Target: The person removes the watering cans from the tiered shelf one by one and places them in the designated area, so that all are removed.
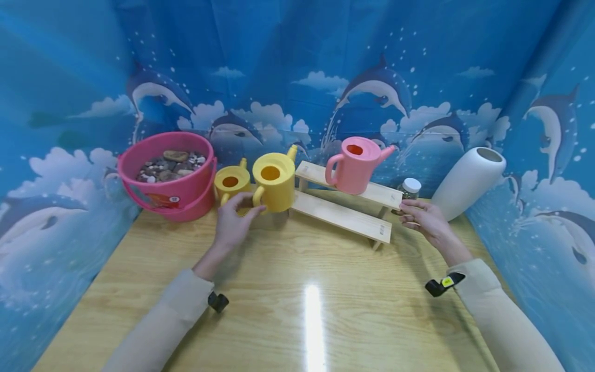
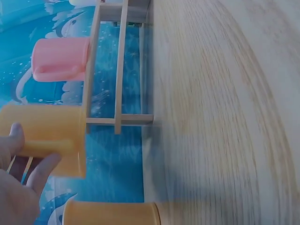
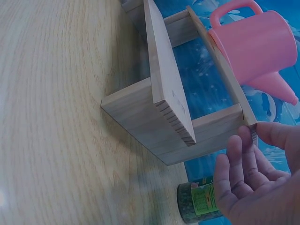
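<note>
My left hand (image 1: 234,219) grips the handle of a yellow watering can (image 1: 279,186). In the left wrist view that watering can (image 2: 51,122) is raised off the table, beside the end of a two-step wooden stand (image 1: 341,217). Behind the left hand a smaller yellow watering can (image 1: 229,178) stands on the table, partly hidden. A pink watering can (image 1: 355,170) rests on the stand's upper step, spout to the right. At the right end of that step my right hand (image 1: 425,219) pinches the board's corner (image 3: 252,129) between thumb and fingers.
Left of the cans stands a pink bucket (image 1: 195,194) with stones (image 1: 172,165) inside. A white-lidded jar (image 1: 411,187) with a green label sits behind the right hand. A white vase (image 1: 465,181) leans at the right. Dolphin-print cloth (image 1: 288,62) walls the back and sides.
</note>
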Motion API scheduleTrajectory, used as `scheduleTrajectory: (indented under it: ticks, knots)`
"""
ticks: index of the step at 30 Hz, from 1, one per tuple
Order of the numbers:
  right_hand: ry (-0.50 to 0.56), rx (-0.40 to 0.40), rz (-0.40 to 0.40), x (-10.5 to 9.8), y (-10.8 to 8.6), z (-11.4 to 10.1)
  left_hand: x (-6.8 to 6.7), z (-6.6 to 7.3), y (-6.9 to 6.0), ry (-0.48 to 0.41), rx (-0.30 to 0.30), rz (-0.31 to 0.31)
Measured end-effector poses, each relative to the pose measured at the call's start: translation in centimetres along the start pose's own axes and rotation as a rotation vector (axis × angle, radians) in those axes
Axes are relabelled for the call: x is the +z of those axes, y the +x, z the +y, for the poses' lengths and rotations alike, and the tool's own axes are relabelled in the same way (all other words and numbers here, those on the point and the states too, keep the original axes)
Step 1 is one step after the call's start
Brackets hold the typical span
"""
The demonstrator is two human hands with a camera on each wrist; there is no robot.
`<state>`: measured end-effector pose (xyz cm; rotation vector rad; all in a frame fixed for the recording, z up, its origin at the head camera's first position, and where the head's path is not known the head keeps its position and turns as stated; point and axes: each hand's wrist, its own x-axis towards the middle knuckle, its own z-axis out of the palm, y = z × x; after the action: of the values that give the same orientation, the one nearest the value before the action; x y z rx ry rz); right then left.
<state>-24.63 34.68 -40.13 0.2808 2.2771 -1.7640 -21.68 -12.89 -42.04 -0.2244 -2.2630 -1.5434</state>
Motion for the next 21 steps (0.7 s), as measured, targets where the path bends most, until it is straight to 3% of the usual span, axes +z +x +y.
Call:
scheduleTrajectory:
  ticks: [5,9,21]
  knots:
    - [-0.001,0.005,-0.007,-0.1,0.1,0.0,1.2,-0.5,0.8,0.011,-0.024,0.101]
    - [0.006,0.009,-0.010,-0.1,0.2,0.0,2.1,-1.0,1.5,-0.019,-0.034,0.143]
    - [0.009,0.009,0.007,0.0,0.1,0.0,4.3,-2.8,2.4,-0.020,-0.065,0.175]
